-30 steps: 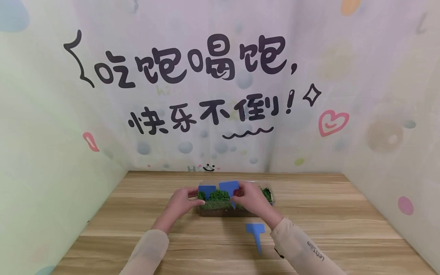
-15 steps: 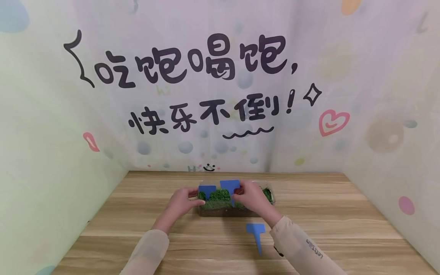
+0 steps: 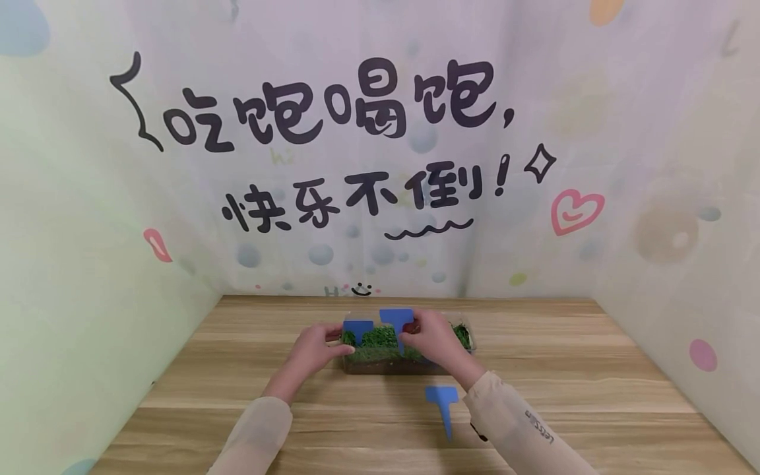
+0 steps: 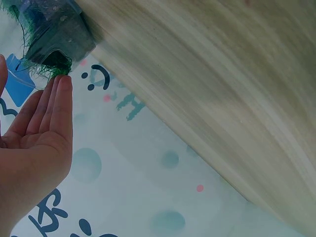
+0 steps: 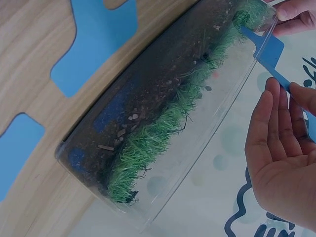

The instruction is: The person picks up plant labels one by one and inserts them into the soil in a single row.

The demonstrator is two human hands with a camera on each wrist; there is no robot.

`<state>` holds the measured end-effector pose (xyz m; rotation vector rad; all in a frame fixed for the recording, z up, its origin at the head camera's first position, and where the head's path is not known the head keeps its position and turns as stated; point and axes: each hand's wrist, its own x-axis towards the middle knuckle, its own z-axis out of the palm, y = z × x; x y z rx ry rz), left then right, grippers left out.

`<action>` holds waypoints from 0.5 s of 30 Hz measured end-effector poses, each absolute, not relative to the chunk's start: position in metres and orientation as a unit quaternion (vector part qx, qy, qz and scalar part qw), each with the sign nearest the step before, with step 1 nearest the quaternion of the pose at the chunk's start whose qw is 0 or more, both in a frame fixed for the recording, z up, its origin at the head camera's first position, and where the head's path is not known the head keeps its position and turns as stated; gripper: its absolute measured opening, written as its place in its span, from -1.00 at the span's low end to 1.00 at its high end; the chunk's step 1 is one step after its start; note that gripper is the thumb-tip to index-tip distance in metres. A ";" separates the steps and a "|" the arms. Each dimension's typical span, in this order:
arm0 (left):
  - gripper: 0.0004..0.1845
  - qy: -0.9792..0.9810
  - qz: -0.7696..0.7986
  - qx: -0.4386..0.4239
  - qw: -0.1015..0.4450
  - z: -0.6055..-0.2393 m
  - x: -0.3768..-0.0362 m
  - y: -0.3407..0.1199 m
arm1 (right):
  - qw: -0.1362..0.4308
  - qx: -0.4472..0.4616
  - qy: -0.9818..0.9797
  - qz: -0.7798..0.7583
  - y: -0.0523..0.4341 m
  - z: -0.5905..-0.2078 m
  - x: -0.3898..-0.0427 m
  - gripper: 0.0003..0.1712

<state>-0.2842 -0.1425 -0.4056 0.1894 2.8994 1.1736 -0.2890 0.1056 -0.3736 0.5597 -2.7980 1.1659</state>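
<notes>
Blue plastic plant label (image 3: 396, 321): the right hand (image 3: 436, 343) pinches its head and holds it upright over the middle of the clear planter box (image 3: 356, 363), stem pointing down into the grass (image 3: 380, 338). The left hand (image 3: 311, 348) rests with straight fingers (image 4: 54, 106) against the box's left end, steadying it. A second label (image 3: 358, 327) stands in the soil just left of the held one; a third label (image 3: 442, 402) lies flat on the wooden table (image 3: 594, 396) in front of the box. For this step, keep the stem vertical, press straight down into the soil, maintain left-hand bracing, and avoid touching the neighbouring label.
</notes>
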 end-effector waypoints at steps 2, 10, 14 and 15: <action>-0.33 0.925 0.376 0.061 0.004 -0.406 -0.284 -0.143 | 0.029 0.178 -0.908 0.379 0.105 -0.373 -0.289 -0.93; -0.34 0.924 0.377 0.061 0.003 -0.407 -0.285 -0.142 | 0.027 0.164 -0.909 0.381 0.103 -0.372 -0.291 -0.94; -0.35 0.925 0.374 0.063 0.000 -0.407 -0.285 -0.142 | 0.028 0.158 -0.911 0.380 0.102 -0.374 -0.293 -0.94; -0.35 0.925 0.374 0.064 0.000 -0.406 -0.285 -0.142 | 0.027 0.158 -0.911 0.380 0.102 -0.374 -0.293 -0.94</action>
